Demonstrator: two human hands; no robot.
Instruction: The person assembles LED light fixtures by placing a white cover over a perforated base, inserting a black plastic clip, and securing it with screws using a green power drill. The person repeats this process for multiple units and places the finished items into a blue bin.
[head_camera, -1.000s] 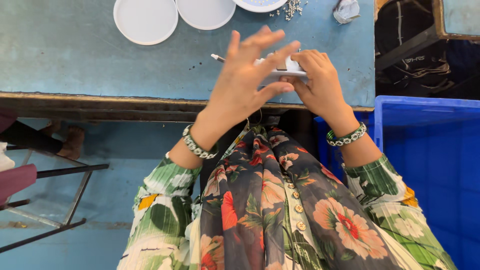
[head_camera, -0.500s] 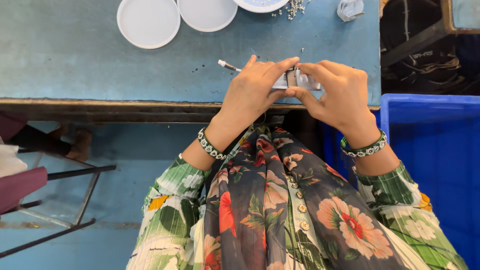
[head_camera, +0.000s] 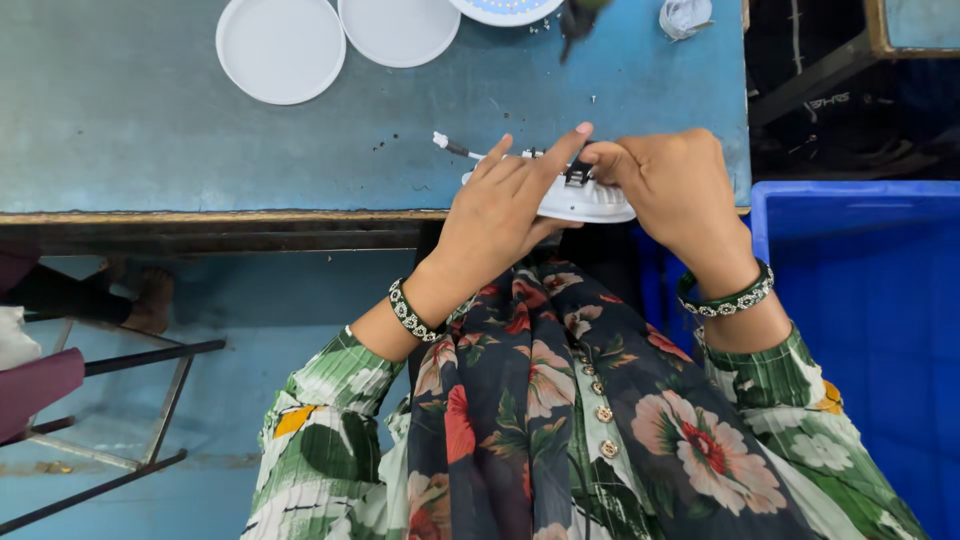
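I hold a round white lamp housing at the near edge of the blue counter, just right of the frame's middle. My left hand lies over its left side with the fingers stretched across the top toward a small dark clip. My right hand grips the right side, thumb and forefinger pinched close to that same clip. Both hands are closed on the housing, neither is free.

A short lead with a white plug sticks out to the upper left from under my left fingers.

The housing sits half over the counter's edge, above my lap, so I judge that a slack grip could let it tip off toward the floor or the blue crate at the right. The clip looks small and springy, and it might snap back on a fingertip if my pinch slips. The lead could catch under my palm and be tugged.

Two white discs lie well apart at the top left of the frame, with small loose parts near the top right.
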